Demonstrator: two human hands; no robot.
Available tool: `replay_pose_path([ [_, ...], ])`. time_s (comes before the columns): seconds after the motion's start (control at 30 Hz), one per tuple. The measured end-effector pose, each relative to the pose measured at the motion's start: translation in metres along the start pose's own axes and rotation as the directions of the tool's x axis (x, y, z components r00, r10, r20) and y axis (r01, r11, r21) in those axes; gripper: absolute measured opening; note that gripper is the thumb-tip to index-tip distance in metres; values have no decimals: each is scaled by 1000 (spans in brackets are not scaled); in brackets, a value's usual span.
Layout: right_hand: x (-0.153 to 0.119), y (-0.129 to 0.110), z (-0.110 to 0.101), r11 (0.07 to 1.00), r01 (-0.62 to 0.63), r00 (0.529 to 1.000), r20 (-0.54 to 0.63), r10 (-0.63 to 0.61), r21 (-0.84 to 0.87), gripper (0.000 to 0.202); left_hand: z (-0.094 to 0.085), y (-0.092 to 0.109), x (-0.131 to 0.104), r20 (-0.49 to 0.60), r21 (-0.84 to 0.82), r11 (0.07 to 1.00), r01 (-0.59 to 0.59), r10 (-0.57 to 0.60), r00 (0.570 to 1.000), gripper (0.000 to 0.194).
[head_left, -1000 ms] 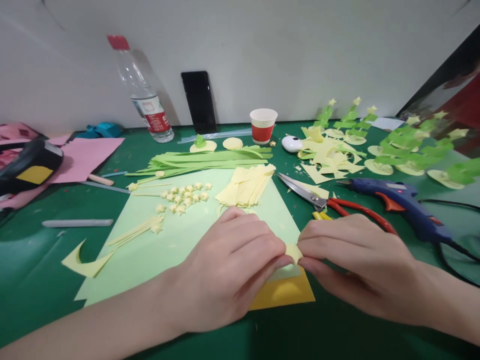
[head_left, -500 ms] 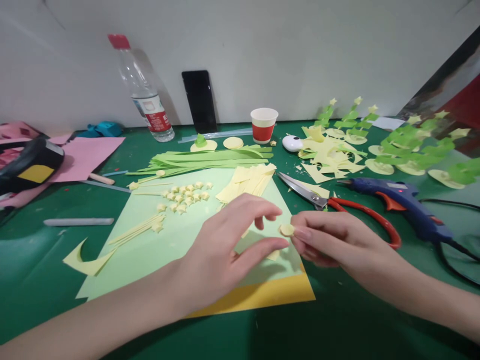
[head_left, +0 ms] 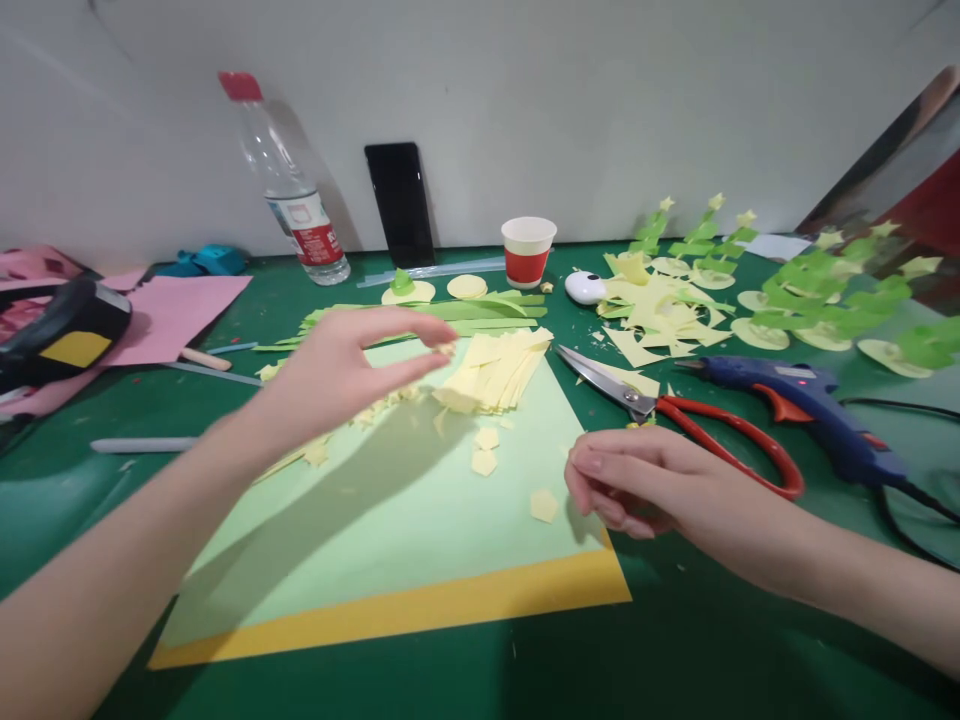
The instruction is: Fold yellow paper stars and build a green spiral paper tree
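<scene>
Left grip: our left hand (head_left: 349,365) is over the left-centre of the frame, thumb and forefinger drawn narrow at their tips on a small folded piece (head_left: 445,350).
Folded piece: we see it at the centre of the frame, pale yellow and much hidden by the fingertips; it looks like a star, but it is too small for us to tell a long axis.
Star cluster: the small pale stars (head_left: 394,397) lie below and to the left of the piece, on the light green sheet (head_left: 375,520), partly hidden beneath our left hand.
Nearer hand: the left, by far; its shadow slants over the sheet toward the lower left.
Right grip: our right hand (head_left: 649,480) is right of centre, fingers curled by the sheet's right edge; we see nothing in it, yet cannot tell whether the fingers hide something.
Yellow strips: the bundle (head_left: 499,370) lies just right of the left fingertips in the frame, its long axis slanting from lower left to upper right.
Flat pentagons: two (head_left: 484,462) lie together below the strips, and a single pentagon (head_left: 544,506) lies nearer our right hand.
Scissors: they lie open on the green counter (head_left: 555,650), red handles (head_left: 750,455) just above our right hand in the frame.
</scene>
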State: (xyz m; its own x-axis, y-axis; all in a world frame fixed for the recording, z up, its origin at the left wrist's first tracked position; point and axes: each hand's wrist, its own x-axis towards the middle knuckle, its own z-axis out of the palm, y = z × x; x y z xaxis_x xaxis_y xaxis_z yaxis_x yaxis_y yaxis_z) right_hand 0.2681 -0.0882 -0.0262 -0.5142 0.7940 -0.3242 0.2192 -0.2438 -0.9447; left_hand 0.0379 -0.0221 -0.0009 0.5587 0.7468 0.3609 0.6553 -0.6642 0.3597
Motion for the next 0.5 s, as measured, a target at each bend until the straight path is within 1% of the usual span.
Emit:
replay_pose_path([
  [0.07, -1, 1, 0, 995, 25, 999, -18, -27, -97, 29, -4, -23, 1, -30, 54, 996, 77, -76, 997, 35],
  [0.1, -1, 1, 1, 989, 32, 999, -25, -36, -145, 28, -4, -33, 1, -11, 71, 992, 100, -100, 995, 34],
  [0.13, -1, 2, 1, 978, 39, 998, -33, -47, -207, 28, -2, -42, 0, -18, 89, 988, 125, -124, 992, 35],
  [0.2, -1, 2, 2, 931, 59, 996, -37, -77, -360, 30, 3, -57, -2, 12, 110, 982, 153, -155, 988, 31],
  [0.3, 2, 3, 2, 862, 75, 993, -38, -109, -500, 29, 10, -71, -5, 92, 119, 980, 160, -171, 981, 27],
  [0.4, 4, 3, 2, 824, 74, 991, -51, -124, -562, 25, 13, -81, -6, 171, 123, 976, 179, -198, 965, 25],
  [0.5, 4, 4, 2, 781, 74, 984, -80, -157, -620, 21, 12, -88, -7, 226, 123, 975, 188, -212, 951, 25],
])
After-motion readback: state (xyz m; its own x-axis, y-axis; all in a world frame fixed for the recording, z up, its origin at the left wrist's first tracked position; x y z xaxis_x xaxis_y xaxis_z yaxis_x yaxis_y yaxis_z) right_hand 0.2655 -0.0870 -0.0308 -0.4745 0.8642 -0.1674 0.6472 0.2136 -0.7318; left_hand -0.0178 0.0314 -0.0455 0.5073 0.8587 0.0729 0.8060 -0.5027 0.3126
